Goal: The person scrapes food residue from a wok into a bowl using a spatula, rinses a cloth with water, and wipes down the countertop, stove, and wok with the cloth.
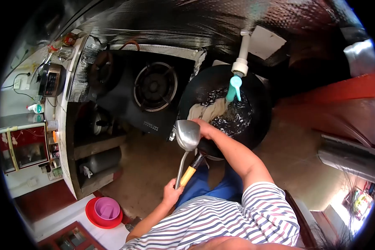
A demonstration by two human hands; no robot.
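My left hand (171, 193) is closed around the lower end of a metal wok spatula (187, 136), whose blade points up. Beside its shaft runs a yellow wooden handle (188, 175) with a black neck, also reaching into this hand. My right hand (204, 128) is closed at a pale, wet cloth (207, 110), partly hidden by the spatula blade. The cloth lies in a large, round, black wok-like basin (260, 98) holding rippling water. Above that water is a white tap (240, 66) with a turquoise lever (236, 82).
Left of the basin is a black gas stove (131, 110) with a round burner (155, 86). A counter at far left carries a cooker (52, 80). Pink and red basins (96, 221) rest low at left, and a grey gas cylinder (106, 161) lies under the counter.
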